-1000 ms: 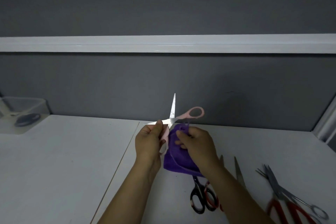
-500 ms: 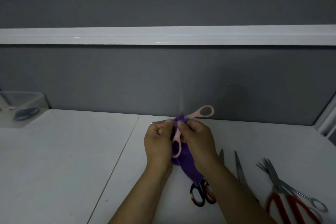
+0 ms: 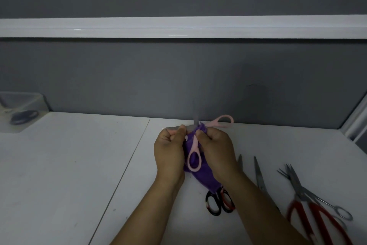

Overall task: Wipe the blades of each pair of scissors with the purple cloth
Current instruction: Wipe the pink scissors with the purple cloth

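I hold the pink-handled scissors (image 3: 194, 153) spread open above the white table (image 3: 69, 165). My left hand (image 3: 169, 153) pinches one blade, whose tip pokes out to the left. My right hand (image 3: 215, 149) presses the purple cloth (image 3: 200, 177) around the base of the other blade, which points up and looks blurred. One pink loop hangs between my hands; the other sticks out to the upper right. Black-and-red-handled scissors (image 3: 219, 201) lie partly under the cloth and my right forearm.
To the right on the table lie red-handled scissors (image 3: 309, 211) and small metal scissors (image 3: 325, 203), overlapping. A clear plastic box (image 3: 19, 113) with a dark object inside sits at the far left against the grey partition wall.
My hands have come together: the right hand with the cloth has moved up onto the blade near the pivot. The view has tilted downward a little.
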